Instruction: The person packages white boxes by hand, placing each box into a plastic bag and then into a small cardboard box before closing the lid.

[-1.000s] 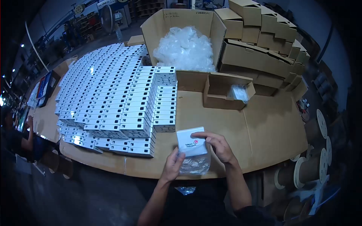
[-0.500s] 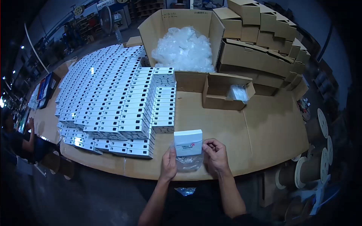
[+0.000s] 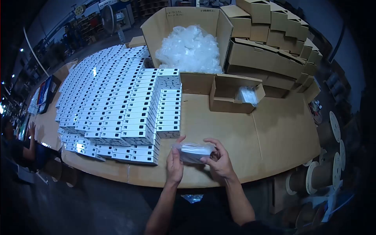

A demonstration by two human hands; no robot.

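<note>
A white box in a clear plastic bag [image 3: 192,152] is held low over the front of the table, tipped so that a narrow side shows. My left hand [image 3: 175,165] grips its left end, thumb on the near side. Around the right end, my right hand [image 3: 220,161] has its thumb on the near face and its forefinger over the top. Left of my hands rise stacked white boxes [image 3: 137,113] with dark square marks on their ends. Beyond my hands, an open small carton [image 3: 225,102] contains a bagged item [image 3: 247,96].
A large open carton [image 3: 229,37] full of loose clear plastic bags [image 3: 192,49] stands at the back. Brown cartons [image 3: 266,58] are piled at the back right. Cable reels [image 3: 335,172] stand beyond the table's right edge. Another person [image 3: 25,145] is at the far left.
The white box has gone from standing partly out of the bag, printed face showing, to lying tilted inside it. My right hand has shifted left and now wraps its right end.
</note>
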